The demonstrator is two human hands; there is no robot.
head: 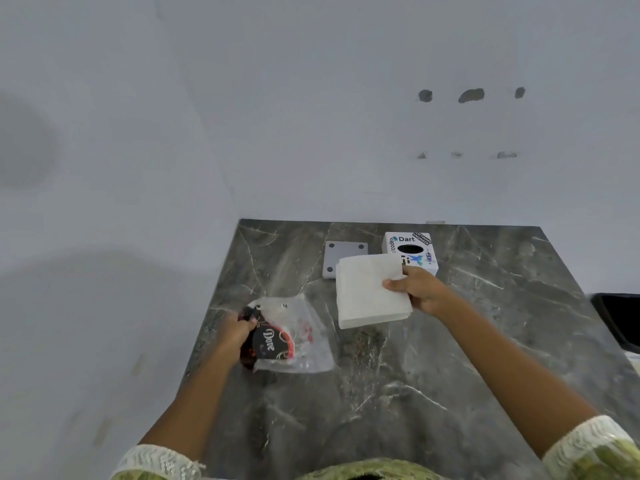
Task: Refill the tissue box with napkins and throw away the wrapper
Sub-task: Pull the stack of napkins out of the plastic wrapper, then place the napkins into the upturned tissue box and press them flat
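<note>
Where the dark marble table (398,393) meets the pale wall along its far edge, a white tissue box (412,249) stands near that edge, its oval opening facing up, with a flat grey square plate (341,252) bearing dark corner dots just beside it on the left. The table's left edge runs diagonally toward the viewer, and the near middle of the veined stone surface lies bare between the two forearms. At the far right a dark bin (620,320) sits just past the table's right edge.

The right hand (420,289) holds a thick, nearly square stack of white napkins (370,292) by its right side, thumb on top and fingers closed beneath, clamping it. The stack is held roughly flat in front of the box, its far right corner overlapping the box's front in this view; whether it touches is unclear.

The left hand (239,329) is closed on the crumpled left end of a clear plastic wrapper (287,336), printed red and black, which stretches rightward over the tabletop near the left edge.
</note>
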